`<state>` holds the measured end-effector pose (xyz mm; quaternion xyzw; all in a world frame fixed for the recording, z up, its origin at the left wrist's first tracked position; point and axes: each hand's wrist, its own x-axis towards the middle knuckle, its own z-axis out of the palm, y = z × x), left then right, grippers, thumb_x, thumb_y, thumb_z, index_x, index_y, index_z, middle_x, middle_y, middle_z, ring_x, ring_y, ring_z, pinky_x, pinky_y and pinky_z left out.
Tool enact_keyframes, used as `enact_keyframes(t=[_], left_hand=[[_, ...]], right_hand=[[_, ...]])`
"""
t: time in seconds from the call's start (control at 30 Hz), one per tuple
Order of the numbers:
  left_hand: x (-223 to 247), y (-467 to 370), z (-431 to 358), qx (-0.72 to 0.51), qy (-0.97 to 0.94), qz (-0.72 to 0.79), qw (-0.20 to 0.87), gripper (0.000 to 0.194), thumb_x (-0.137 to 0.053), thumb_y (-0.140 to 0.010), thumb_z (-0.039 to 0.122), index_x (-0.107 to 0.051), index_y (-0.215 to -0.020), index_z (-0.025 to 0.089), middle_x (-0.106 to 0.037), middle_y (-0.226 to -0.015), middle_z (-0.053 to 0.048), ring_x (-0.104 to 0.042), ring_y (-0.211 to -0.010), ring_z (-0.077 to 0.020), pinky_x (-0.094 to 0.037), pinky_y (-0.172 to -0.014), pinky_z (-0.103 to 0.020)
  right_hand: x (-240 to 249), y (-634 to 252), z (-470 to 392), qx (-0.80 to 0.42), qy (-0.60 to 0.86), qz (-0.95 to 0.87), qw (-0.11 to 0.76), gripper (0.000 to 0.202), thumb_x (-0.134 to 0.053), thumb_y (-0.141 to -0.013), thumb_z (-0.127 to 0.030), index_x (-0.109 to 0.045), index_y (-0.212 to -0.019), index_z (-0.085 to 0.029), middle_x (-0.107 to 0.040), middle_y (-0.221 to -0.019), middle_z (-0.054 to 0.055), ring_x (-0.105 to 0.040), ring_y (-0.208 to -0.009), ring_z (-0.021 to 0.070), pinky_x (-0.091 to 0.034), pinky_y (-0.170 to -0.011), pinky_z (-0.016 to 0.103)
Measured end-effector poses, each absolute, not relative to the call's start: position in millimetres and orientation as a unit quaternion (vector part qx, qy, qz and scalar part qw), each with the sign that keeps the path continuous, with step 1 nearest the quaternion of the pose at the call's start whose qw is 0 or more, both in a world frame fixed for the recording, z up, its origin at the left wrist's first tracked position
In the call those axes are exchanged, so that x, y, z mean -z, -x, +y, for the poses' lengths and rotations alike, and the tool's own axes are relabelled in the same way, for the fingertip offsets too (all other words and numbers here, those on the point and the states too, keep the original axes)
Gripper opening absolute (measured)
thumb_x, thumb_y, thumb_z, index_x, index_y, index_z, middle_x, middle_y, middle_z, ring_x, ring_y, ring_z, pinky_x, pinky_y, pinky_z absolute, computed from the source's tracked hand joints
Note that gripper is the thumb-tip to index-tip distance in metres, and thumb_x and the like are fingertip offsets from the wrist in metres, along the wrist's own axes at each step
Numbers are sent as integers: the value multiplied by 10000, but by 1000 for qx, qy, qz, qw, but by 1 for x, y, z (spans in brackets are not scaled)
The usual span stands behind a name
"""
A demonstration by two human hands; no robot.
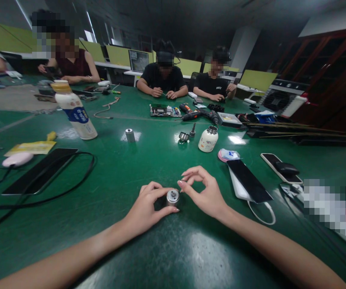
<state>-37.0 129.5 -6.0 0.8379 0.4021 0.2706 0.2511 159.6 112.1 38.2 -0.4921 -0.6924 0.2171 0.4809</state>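
Observation:
My left hand (148, 202) is wrapped around a small silver metal cylinder (173, 197) that stands upright on the green table. The cylinder's top has a raised dark centre, much like a small motor. Just to its right, my right hand (205, 192) hovers with thumb and forefinger pinched near the cylinder's upper rim. Whatever is between those fingertips is too small to make out. Farther off stands a plain grey cylinder (130, 135). A metal lid (183, 137) and a small dark metal part (193, 130) lie beside a white open-topped flask (208, 139).
To the left are a drink bottle (78, 114), a black tablet (41, 170) and looping cable. Phones (249, 180) and a mouse (286, 168) lie at right. A circuit board (164, 110) and power drills (195, 114) lie beyond. Several people sit across the table.

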Motion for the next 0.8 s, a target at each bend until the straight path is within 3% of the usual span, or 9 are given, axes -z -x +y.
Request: enact_keyframes(t=[0.2,0.33,0.47,0.67,0.8], left_hand=[[4,37,129,-264,-837,401,261,404,-732,-769,464,-679,-1140,312,-641,-954,-23,-542,-943,-224,-409,-847,-358],[3,36,130,-265,-837,402,261,382,-741,-764,452,-694,-1109,294,-648,-953,-26,-546,-945,-226,-409,-852,-358],[1,36,129,-260,-834,409,262,400,-757,-740,469,-705,-1094,291,-639,-954,-33,-548,-940,-233,-408,-859,-366],[1,36,129,-257,-834,412,264,413,-760,-741,459,-698,-1118,303,-640,-946,-31,-552,-939,-232,-403,-857,-365],[0,36,129,-255,-834,412,264,416,-748,-745,479,-694,-1122,310,-650,-949,-31,-554,-947,-235,-408,-859,-372]], right_hand=[[-37,-156,109,-253,449,-741,431,257,-740,-767,-218,-631,-999,-246,-757,-861,8,-693,-940,226,-420,-961,435],[-34,-155,110,-256,431,-746,438,176,-717,-789,-168,-662,-933,-254,-759,-874,-3,-714,-870,198,-422,-980,428],[-30,-168,126,-256,473,-689,487,148,-729,-798,-234,-645,-919,-224,-755,-866,22,-719,-857,205,-469,-926,403],[2,-195,155,-248,511,-717,405,118,-726,-783,-177,-655,-875,-201,-752,-863,25,-718,-844,196,-490,-876,376],[7,-195,156,-250,506,-723,398,138,-724,-779,-151,-656,-888,-200,-751,-869,25,-718,-829,190,-484,-888,382]])
